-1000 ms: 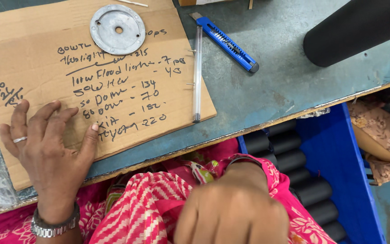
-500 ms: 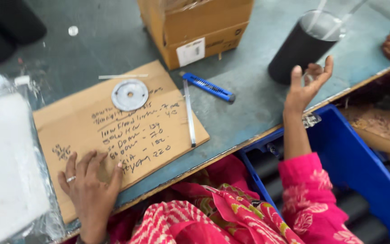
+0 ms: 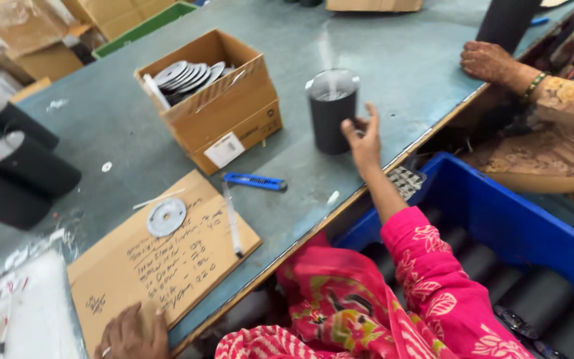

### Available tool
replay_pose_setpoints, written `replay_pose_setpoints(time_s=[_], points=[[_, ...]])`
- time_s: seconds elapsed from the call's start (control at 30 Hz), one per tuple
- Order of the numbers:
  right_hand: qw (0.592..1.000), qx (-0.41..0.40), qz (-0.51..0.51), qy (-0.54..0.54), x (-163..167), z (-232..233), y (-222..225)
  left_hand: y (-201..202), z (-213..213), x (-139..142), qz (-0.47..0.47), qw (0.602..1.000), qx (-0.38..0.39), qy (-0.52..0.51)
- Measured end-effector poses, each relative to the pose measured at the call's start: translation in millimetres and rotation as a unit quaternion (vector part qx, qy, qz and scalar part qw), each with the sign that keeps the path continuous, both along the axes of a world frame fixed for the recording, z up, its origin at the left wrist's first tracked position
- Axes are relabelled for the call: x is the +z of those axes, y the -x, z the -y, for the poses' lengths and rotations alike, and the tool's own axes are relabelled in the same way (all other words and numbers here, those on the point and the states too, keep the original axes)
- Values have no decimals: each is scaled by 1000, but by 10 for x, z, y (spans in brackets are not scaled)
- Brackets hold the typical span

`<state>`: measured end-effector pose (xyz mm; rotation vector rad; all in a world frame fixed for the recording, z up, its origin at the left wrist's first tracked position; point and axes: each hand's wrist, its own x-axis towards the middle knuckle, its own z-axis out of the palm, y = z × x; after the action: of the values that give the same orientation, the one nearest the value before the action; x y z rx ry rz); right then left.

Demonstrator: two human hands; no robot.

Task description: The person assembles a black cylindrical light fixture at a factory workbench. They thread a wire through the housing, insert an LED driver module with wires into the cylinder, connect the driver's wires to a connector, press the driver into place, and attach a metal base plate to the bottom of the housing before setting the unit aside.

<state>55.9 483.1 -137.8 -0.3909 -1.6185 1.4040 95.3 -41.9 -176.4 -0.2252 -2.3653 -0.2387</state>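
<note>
R hand (image 3: 361,136) fingers spread, touching black cylinder (image 3: 331,112) side, not clamped. L hand (image 3: 131,334) flat, pinning cardboard sheet (image 3: 161,262) to table (image 3: 393,60).

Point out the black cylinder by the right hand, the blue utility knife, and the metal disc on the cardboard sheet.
black cylinder (image 3: 331,119): head view, middle of its dark side wall.
blue utility knife (image 3: 255,181): head view, centre of its handle.
metal disc (image 3: 166,217): head view, flat face beside its hole.

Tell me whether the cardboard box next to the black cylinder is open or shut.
Open. The cardboard box has its top flaps out of the way, and a row of round metal discs stands on edge inside.
</note>
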Motion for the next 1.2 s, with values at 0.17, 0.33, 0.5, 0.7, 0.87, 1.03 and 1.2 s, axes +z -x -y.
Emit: replay_pose_setpoints(time_s=[0.17,0.33,0.5,0.7,0.87,1.03,1.2], points=[[992,97,42,-66,-79,-29,94,33,-72,123,17,998,-53,4],[986,156,36,-53,-252,-134,140,61,-139,99,-7,995,-100,-11],[978,205,-31,7,-452,-219,132,178,-231,69,-2,989,-139,-56],[968,226,-15,111,-627,-314,180,184,-206,68,0,991,-127,-38],[947,269,-49,169,-691,-279,103,237,-159,75,22,992,-114,-53],[940,293,-64,163,-769,-168,-38,149,-59,35,14,990,-123,-72],[945,293,-58,132,-719,-175,-78,18,-137,39,102,942,8,-320]])
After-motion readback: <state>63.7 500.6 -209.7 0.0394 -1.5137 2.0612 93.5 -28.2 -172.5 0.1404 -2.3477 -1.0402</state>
